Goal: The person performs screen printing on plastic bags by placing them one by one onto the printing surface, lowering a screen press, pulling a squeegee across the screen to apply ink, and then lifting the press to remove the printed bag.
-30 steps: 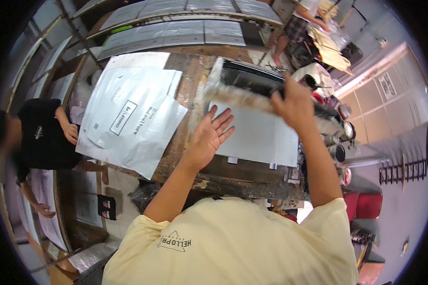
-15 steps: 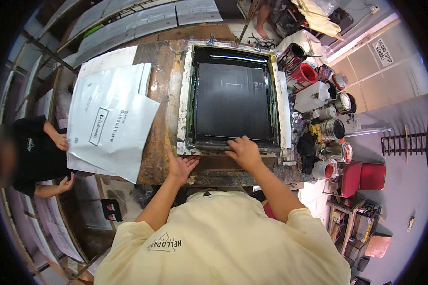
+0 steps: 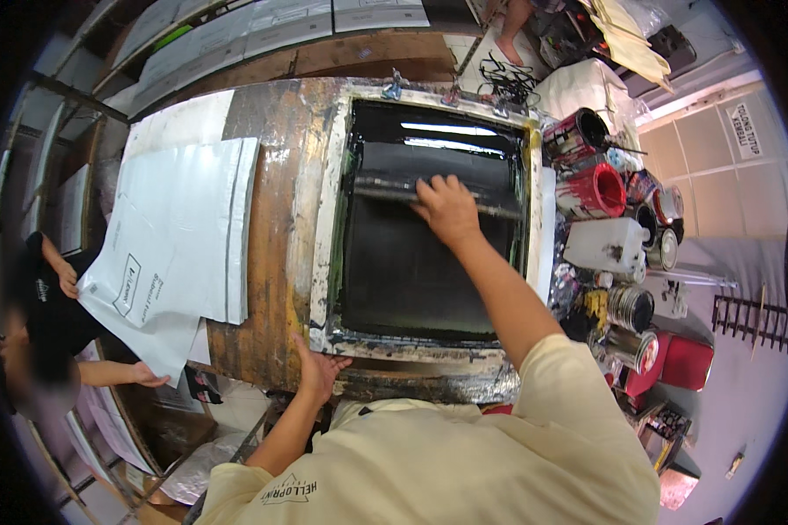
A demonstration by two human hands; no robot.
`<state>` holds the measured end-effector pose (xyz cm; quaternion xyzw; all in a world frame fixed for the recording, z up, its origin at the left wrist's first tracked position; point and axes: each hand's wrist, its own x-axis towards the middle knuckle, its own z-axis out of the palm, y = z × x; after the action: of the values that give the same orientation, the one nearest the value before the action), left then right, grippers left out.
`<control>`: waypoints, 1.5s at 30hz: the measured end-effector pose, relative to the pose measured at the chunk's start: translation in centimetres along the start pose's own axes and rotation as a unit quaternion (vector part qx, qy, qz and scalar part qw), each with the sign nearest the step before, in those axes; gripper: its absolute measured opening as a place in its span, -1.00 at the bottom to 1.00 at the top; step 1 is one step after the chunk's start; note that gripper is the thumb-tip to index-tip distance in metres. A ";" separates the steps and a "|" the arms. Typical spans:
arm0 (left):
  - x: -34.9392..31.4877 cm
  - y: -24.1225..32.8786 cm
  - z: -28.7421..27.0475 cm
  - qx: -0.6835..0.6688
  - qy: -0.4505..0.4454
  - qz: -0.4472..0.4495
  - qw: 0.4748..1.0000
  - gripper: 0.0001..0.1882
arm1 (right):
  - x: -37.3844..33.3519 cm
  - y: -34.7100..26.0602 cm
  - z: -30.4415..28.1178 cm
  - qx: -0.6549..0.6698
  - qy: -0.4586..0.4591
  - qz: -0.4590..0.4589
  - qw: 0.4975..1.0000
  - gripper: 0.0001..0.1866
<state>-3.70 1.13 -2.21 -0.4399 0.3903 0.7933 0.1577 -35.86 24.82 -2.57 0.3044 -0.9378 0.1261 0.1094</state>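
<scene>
Shelving racks point(image 3: 228, 52) loaded with flat white sheets fill the far left of the workshop, curving with the wide lens. Next in size comes a paint-stained wooden bench point(image 3: 276, 227), and at its left end stands a co-worker point(image 3: 61, 280) in a black shirt, both hands on the edge of a printed sheet point(image 3: 136, 302) that hangs past the bench. On the bench's right half lies a framed screen point(image 3: 328, 219), its pale, ink-smeared border surrounding a dark, glossy mesh. Left of it, a stack of white sheets point(image 3: 223, 197) rests on the bench. A red bucket point(image 3: 597, 191) and a white jug point(image 3: 606, 247) stand among cans beyond the frame's right side. Across the upper part of the mesh sits a dark squeegee point(image 3: 385, 188), running from side to side. The right hand point(image 3: 451, 210) curls its fingers over that bar, holding it near the middle. At the frame's near left corner, the left hand point(image 3: 320, 372) has its thumb spread and fingers loosely extended; whether they touch the frame cannot be told. Smallest are the metal clamps point(image 3: 396, 85) along the frame's far edge.
</scene>
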 end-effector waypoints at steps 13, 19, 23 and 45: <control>-3.1 0.4 0.4 0.009 0.011 0.070 0.997 0.22 | 9.4 6.4 -1.2 -0.016 -0.062 -0.016 0.998 -0.62; -3.3 0.1 -1.6 0.022 -0.075 0.086 0.993 0.23 | -0.9 -0.8 -3.6 0.002 -0.053 0.003 0.999 -0.64; -4.7 1.1 -1.0 0.025 -0.127 0.119 0.984 0.19 | -10.5 -8.9 -9.2 0.009 -0.093 0.008 0.996 -0.62; 1.2 -4.0 0.3 0.742 0.099 0.456 0.481 0.07 | 0.9 -12.7 -31.9 -0.038 0.223 -0.031 0.973 -0.56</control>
<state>-2.19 3.77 -5.02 0.0046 0.9927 0.1206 0.0019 -24.90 24.05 29.93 0.2935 -0.8837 0.1515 0.3317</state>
